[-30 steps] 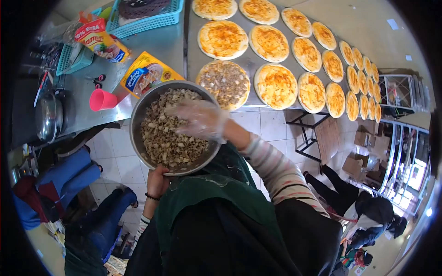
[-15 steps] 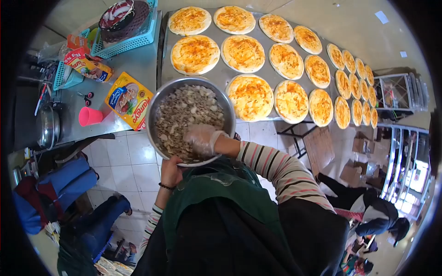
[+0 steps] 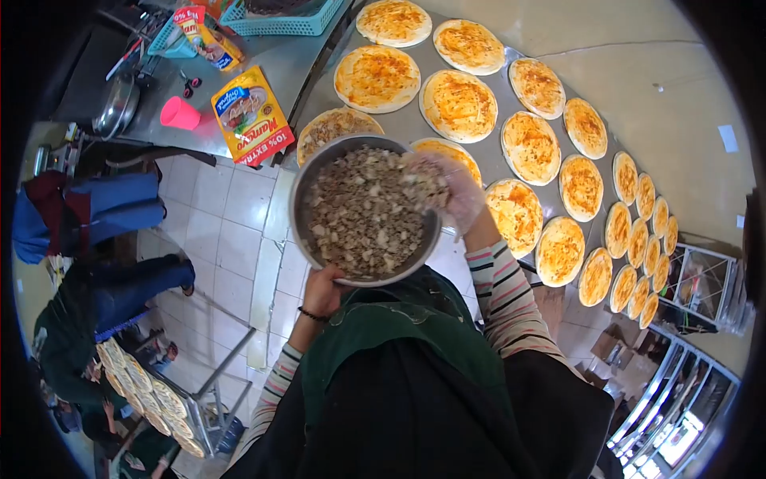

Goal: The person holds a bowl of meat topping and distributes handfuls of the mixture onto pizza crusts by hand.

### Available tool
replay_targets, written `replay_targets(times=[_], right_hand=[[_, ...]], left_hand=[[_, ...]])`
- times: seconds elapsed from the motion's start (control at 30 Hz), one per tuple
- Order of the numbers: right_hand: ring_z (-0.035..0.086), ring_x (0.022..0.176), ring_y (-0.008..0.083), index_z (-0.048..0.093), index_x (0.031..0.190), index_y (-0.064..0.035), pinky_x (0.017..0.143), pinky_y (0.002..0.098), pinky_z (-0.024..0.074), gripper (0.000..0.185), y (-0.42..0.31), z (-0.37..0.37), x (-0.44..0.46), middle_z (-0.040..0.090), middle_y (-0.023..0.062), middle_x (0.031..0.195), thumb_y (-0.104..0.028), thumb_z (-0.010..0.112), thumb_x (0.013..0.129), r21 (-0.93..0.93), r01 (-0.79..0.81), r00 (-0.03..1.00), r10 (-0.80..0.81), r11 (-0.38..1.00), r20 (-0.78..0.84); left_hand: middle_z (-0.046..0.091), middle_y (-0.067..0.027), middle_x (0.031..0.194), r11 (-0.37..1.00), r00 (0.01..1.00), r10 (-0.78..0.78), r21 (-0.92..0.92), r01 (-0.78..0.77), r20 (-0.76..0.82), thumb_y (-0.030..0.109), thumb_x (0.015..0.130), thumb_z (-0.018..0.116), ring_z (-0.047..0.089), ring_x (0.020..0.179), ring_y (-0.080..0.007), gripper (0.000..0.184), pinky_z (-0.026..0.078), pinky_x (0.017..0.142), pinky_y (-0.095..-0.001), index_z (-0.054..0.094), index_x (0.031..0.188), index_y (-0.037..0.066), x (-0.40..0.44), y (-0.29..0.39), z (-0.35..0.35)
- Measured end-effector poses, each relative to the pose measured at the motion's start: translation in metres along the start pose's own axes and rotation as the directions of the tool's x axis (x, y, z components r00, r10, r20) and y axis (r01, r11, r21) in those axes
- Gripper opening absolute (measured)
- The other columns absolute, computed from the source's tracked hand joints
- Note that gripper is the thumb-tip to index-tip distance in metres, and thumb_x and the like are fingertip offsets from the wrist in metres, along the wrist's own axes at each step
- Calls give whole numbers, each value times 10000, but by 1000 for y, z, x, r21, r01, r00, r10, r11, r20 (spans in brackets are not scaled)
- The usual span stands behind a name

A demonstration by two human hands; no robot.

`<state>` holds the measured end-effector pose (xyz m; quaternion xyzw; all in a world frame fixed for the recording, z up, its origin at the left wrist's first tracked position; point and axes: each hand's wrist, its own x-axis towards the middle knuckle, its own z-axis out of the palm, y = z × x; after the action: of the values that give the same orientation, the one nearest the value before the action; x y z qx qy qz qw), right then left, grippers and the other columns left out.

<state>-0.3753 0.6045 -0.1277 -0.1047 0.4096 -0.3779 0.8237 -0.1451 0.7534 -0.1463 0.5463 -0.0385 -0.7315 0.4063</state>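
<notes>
A steel bowl (image 3: 297, 188) of crumbly brown minced filling with pale chunks (image 3: 363, 211) is held in front of me. My left hand (image 3: 323, 294) grips its near rim, fingers partly hidden by the bowl. In a clear plastic glove, my right hand (image 3: 459, 191) is closed around a clump of the filling at the bowl's right rim. Just beyond the bowl lies a flatbread with brown crumbly topping (image 3: 339, 126), partly covered by it. Behind my right hand another sauced flatbread (image 3: 451, 152) is partly hidden.
Rows of orange-sauced flatbreads (image 3: 459, 106) cover the metal table (image 3: 499, 76). To the left, a side counter (image 3: 159, 144) bears a yellow mayonnaise pouch (image 3: 251, 112), pink cup (image 3: 180, 113), scissors (image 3: 190, 84) and blue basket (image 3: 287, 21). Other people stand at left, near a rack of flatbreads (image 3: 152, 391).
My right hand has come up out of the bowl's middle to its right rim with a clump of filling. The view has turned, and the brown-topped flatbread shows beyond the bowl.
</notes>
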Motion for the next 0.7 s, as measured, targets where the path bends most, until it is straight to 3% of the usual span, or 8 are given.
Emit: replay_targets(times=[0.17,0.23,0.27,0.3,0.33,0.47,0.57,0.7], right_hand=[[576,660,156,544,860,4,564,265,483,209,-24,-61,25,580,93,787,-176,512,759,-215,108,977,-144,971,-158],[577,664,186,539,963,-48,586,282,479,268,-12,-83,49,589,85,821,-233,441,796,-862,25,920,-349,506,-178],[577,664,186,539,963,-48,586,282,479,268,-6,-98,59,589,85,821,-233,441,796,-864,25,923,-343,502,-173],[576,696,193,539,969,-48,613,284,469,260,0,-117,67,586,101,853,-203,469,772,-992,124,856,-502,-30,122],[576,728,200,539,975,-49,641,286,458,263,-1,-118,66,582,117,885,-173,497,747,-819,137,756,-475,-557,450],[566,782,212,559,957,-91,665,286,450,253,-10,-114,34,576,118,907,-182,484,733,-892,109,871,-391,-439,299],[554,799,218,573,902,-66,692,286,441,231,0,-97,32,584,105,867,-173,459,731,-880,-128,861,-492,-457,131],[552,750,204,574,831,-81,666,279,441,167,24,-98,53,585,56,778,-145,457,732,-585,-112,855,-378,-804,356]], left_hand=[[472,-194,1010,979,993,91,-175,-102,-74,-67,623,357,537,833,-333,457,495,669,-431,349,1080,-61,-23,-18,-56],[467,-208,1004,964,989,39,-253,-74,-143,-59,622,349,535,831,-341,457,494,674,-438,324,1078,-88,-36,-20,-67],[458,-215,1009,953,989,68,-284,-102,-129,-51,629,345,523,854,-350,456,486,692,-449,307,1082,-94,-41,-23,-71],[450,-217,1019,947,984,74,-297,-120,-159,-50,629,340,513,874,-353,460,478,706,-457,302,1085,-92,-45,-25,-75],[442,-219,1029,941,979,81,-309,-137,-189,-48,628,335,503,893,-357,464,470,721,-464,298,1089,-90,-49,-26,-78],[423,-216,1056,927,970,91,-337,-166,-226,-44,618,334,478,933,-363,485,450,755,-477,288,1099,-87,-59,-28,-85],[405,-210,1082,912,966,118,-359,-197,-230,-40,600,337,445,977,-366,527,420,796,-487,270,1120,-81,-64,-26,-85],[390,-214,1106,903,970,103,-388,-185,-221,-43,593,331,420,1006,-372,543,379,836,-501,262,1131,-77,-65,-23,-83]])
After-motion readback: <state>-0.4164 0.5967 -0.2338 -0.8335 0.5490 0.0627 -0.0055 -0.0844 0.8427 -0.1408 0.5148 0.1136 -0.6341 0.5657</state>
